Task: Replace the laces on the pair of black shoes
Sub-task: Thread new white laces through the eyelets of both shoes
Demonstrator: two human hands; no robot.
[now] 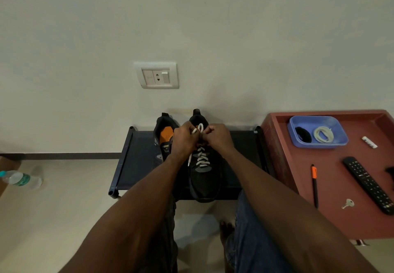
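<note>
While both hands work at the top eyelets, left hand (184,139) and right hand (215,137) each pinch the white lace (200,127), probably tying the bow. Right shoe (203,166) lies on the dark rack (136,157); long axis runs toe toward the person, heel toward the wall. Unlaced shoe (164,136) beside it.

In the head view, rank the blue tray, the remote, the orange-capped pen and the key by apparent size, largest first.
1. blue tray, farther from the camera yet largest
2. remote
3. pen, nearly as long as the remote but far thinner
4. key, clearly smallest
</note>
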